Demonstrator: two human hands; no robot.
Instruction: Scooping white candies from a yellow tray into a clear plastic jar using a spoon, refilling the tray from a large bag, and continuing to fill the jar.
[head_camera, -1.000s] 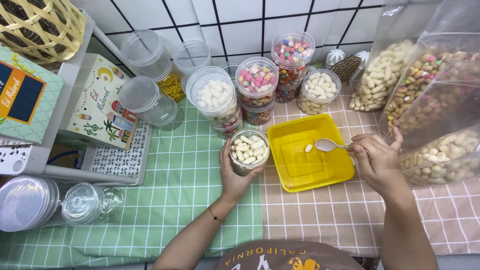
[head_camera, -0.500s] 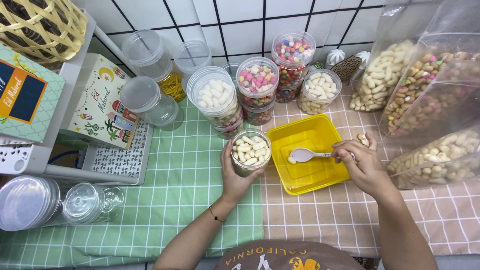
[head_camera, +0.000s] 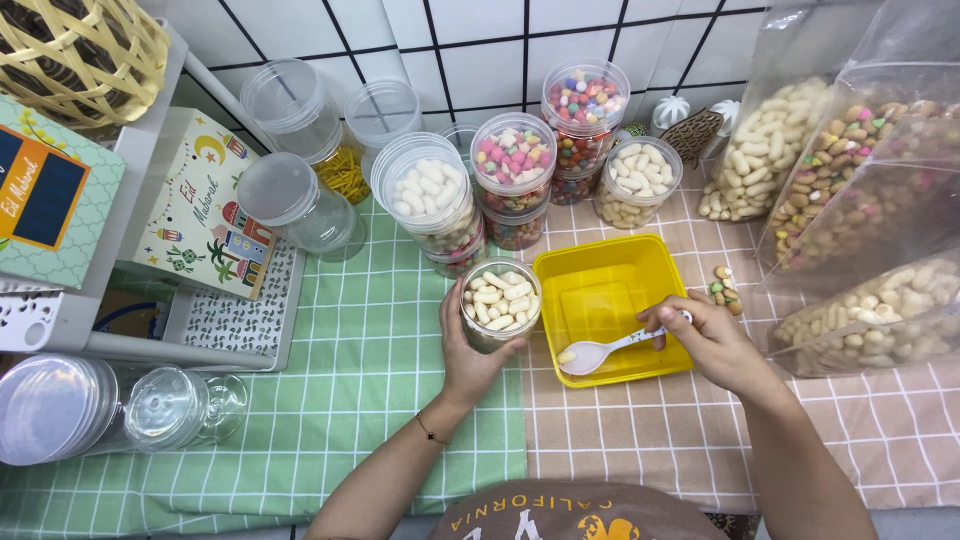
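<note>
My left hand (head_camera: 465, 350) wraps around a small clear jar (head_camera: 499, 304) filled with pale oblong candies, standing on the green checked cloth. My right hand (head_camera: 703, 338) grips the handle of a white spoon (head_camera: 598, 352) whose bowl rests in the near left corner of a yellow square tray (head_camera: 632, 262). One pale candy (head_camera: 567, 355) lies in that corner against the spoon's bowl. The tray sits right beside the jar, on a beige checked cloth.
Several filled clear jars (head_camera: 512, 178) of pale and coloured candies stand behind the tray. Big clear bags of candy (head_camera: 870, 200) lean at the right, with a few loose pieces (head_camera: 722, 287) nearby. Empty jars (head_camera: 300, 205), gift boxes (head_camera: 205, 205) and stacked lids (head_camera: 60, 405) are at the left.
My right hand has drawn the spoon from the tray's middle to its near left corner, pushing the single candy along. The left hand and jar stayed put.
</note>
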